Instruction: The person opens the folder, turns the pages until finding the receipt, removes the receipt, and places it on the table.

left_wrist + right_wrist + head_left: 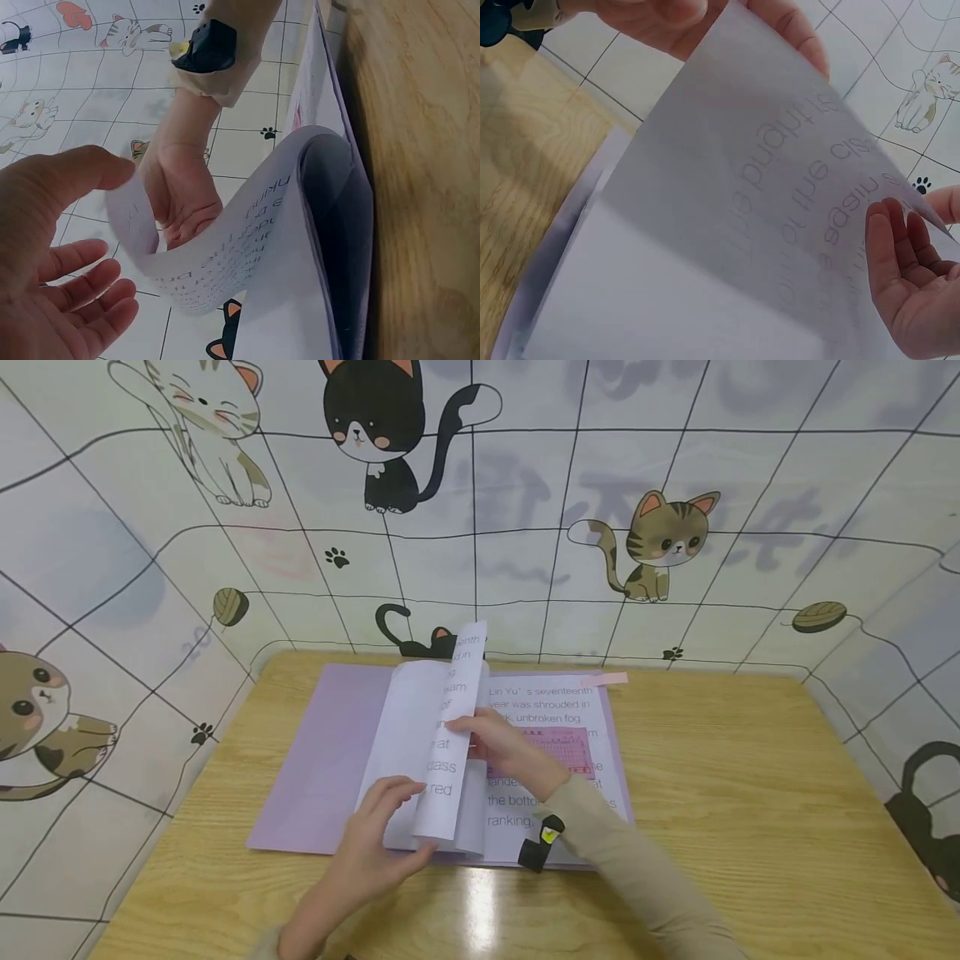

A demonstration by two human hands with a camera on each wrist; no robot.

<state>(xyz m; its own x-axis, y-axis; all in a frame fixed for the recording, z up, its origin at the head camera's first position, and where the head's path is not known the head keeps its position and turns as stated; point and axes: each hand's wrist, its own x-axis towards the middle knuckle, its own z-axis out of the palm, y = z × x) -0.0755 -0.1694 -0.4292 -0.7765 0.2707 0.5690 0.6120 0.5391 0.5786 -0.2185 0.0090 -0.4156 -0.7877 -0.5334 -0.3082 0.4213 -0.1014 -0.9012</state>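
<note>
A booklet with a lilac cover (300,768) lies spread on the wooden table. One white printed page (442,760) stands lifted and curled near its middle. My right hand (506,745) pinches that page along its upper part, one finger showing across the printed side. At the page's lower left, my left hand (375,835) is spread around the edge. In the left wrist view, the left thumb (97,169) meets the page edge while the other fingers stay loose. Large print fills the right-hand sheet (517,814), where a pink form-like slip (566,752) lies, partly hidden by my right hand.
A pale pink tab (607,678) sticks out at the booklet's top right. Wood-grain table (712,777) surrounds the booklet. Behind stands a white gridded backdrop (517,560) with cartoon cats. A black wrist device (536,852) sits on the right sleeve.
</note>
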